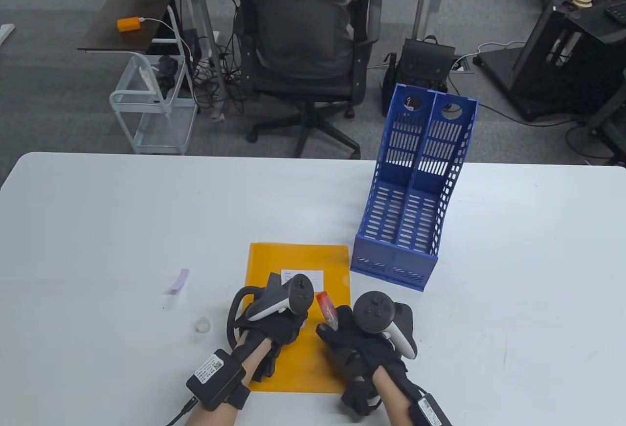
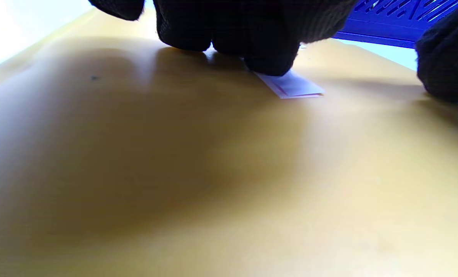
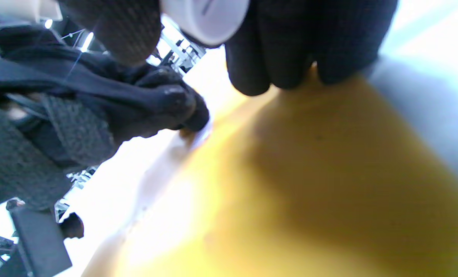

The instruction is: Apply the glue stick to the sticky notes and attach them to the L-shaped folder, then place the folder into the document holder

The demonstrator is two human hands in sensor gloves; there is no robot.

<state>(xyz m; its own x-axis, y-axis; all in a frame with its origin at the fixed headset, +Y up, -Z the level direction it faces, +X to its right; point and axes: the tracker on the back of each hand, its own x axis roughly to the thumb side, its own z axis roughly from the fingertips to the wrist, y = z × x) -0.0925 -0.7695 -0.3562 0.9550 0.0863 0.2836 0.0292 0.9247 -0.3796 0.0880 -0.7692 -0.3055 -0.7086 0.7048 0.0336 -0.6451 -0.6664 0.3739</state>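
Observation:
An orange L-shaped folder lies flat at the table's near edge, with a white label on it. My left hand lies on the folder. In the left wrist view its fingertips press a pale purple sticky note against the folder. My right hand grips a glue stick, red end pointing away from me, just right of the left hand. In the right wrist view the fingers curl round the stick's white base. The blue document holder stands upright behind the folder's right corner.
A second purple sticky note lies on the white table left of the folder. A small clear cap sits nearer me. Beyond the far edge are an office chair and a white cart.

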